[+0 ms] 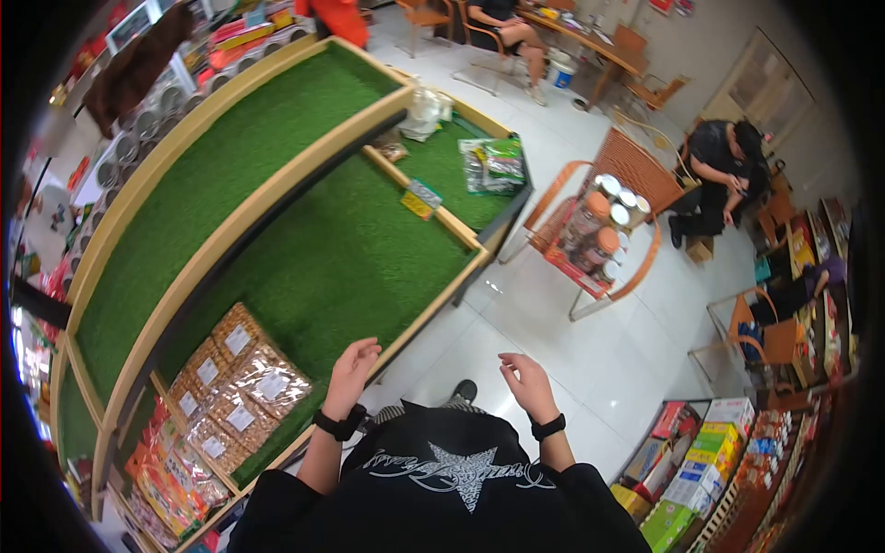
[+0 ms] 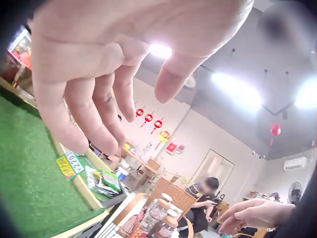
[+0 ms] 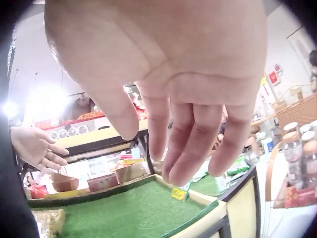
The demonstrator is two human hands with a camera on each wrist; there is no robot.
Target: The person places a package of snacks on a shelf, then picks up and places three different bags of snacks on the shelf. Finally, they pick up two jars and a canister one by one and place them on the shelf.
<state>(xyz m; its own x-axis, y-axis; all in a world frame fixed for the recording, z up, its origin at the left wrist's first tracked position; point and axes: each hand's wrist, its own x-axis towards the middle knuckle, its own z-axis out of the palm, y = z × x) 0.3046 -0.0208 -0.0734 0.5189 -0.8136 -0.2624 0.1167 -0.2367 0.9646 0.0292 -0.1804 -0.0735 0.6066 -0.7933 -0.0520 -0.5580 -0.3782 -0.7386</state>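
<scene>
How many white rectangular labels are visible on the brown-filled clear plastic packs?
6 in the head view: three white rectangular labels on the upper-left row of brown-filled clear plastic packs, three on the lower-right row; more may be hidden.

Green turf bay (image 1: pixel 341 249) wide open beyond left hand (image 1: pixel 350 373); raised upper shelf (image 1: pixel 230 157) walls left side, labelled packs (image 1: pixel 238 415) fill near-left corner, wooden rim (image 1: pixel 433 310) edges right, divider (image 1: pixel 456 229) with price tag (image 1: pixel 421 198) crosses far end; bare floor (image 1: pixel 599 373) beside right hand (image 1: pixel 530 385), chair (image 1: pixel 631 170) bearing jars (image 1: pixel 590 223) obstructs ahead
</scene>
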